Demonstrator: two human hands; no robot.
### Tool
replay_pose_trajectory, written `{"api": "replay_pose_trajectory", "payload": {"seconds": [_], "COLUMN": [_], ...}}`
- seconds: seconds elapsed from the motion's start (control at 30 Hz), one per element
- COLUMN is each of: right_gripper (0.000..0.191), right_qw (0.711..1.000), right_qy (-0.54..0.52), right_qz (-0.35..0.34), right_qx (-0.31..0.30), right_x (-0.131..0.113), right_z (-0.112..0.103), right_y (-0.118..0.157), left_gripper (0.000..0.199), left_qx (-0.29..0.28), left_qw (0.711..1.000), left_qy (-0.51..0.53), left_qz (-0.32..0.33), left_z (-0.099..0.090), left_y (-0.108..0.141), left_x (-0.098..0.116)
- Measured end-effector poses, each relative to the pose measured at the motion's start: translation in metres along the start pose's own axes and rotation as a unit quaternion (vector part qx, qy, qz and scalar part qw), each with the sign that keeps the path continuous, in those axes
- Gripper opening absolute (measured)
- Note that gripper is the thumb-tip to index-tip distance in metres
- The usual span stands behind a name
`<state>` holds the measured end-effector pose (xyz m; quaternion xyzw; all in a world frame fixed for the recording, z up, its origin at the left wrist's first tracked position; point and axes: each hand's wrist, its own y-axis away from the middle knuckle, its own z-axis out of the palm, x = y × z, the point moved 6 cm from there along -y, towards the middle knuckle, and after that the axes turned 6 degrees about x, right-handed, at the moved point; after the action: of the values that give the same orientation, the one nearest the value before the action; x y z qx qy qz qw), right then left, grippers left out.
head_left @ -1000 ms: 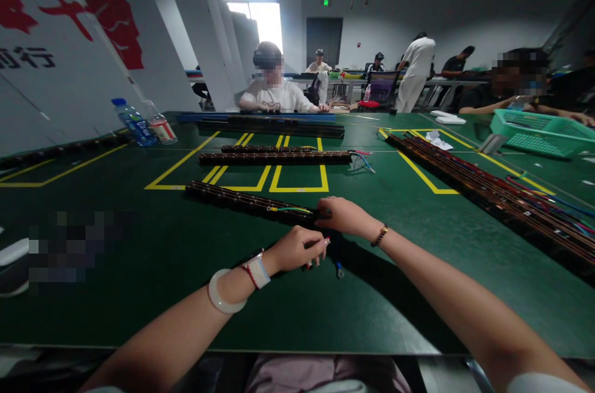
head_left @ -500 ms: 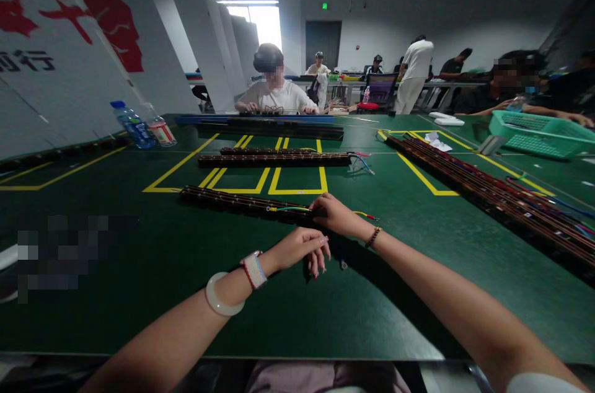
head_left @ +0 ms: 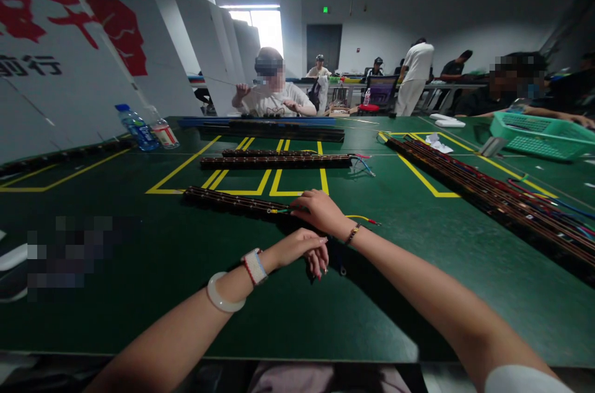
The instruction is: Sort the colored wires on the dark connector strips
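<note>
A long dark strip (head_left: 227,199) with copper-coloured lines lies at a slant in front of me. My right hand (head_left: 320,212) rests over its right end, fingers together on a green-and-yellow wire (head_left: 281,211) that ends in a ring terminal. Beyond this hand, a yellow wire (head_left: 360,218) with a red-sleeved terminal sticks out to the right. My left hand (head_left: 304,250) hangs just nearer to me, fingers loosely bent and apart, with nothing visible in them. Beside it a blue-sleeved ring terminal (head_left: 343,269) shows. The strip's right end is hidden under my right hand.
More strips (head_left: 279,161) lie beyond, inside yellow tape lines on the green table (head_left: 186,318). A long bundle of strips (head_left: 488,201) runs along the right, near a green basket (head_left: 543,132). Bottles (head_left: 139,128) stand at left. A person (head_left: 274,92) sits opposite.
My right hand has slid left along the strip, its fingers now reaching over the green-and-yellow wire. My left hand has barely moved. The person opposite has raised their hands with a thin rod.
</note>
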<state>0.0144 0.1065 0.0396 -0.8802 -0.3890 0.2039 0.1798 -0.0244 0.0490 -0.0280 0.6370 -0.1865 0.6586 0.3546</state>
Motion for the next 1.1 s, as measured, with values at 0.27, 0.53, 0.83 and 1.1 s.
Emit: {"api": "replay_pose_trajectory", "payload": {"seconds": [0.27,0.53,0.83,1.1], "right_gripper": [0.013,0.018,0.016,0.036], "right_qw": [0.999,0.999,0.994,0.924], "right_qy": [-0.040,-0.036,-0.093,-0.364], "right_qz": [0.005,0.020,0.030,0.118], "right_qx": [-0.006,0.022,0.037,-0.020], "right_x": [-0.005,-0.001,0.000,0.023], "right_z": [0.017,0.024,0.026,-0.008], "right_y": [-0.017,-0.012,-0.012,-0.010], "left_gripper": [0.048,0.034,0.026,0.028], "left_qx": [0.158,0.520,0.553,0.527], "left_qw": [0.956,0.691,0.536,0.562], "left_qy": [-0.158,-0.381,-0.623,-0.620], "left_qz": [0.192,0.329,0.132,0.148], "left_z": [-0.012,-0.090,-0.160,-0.159], "left_y": [0.026,0.063,0.071,0.065], "left_x": [0.033,0.076,0.057,0.053]}}
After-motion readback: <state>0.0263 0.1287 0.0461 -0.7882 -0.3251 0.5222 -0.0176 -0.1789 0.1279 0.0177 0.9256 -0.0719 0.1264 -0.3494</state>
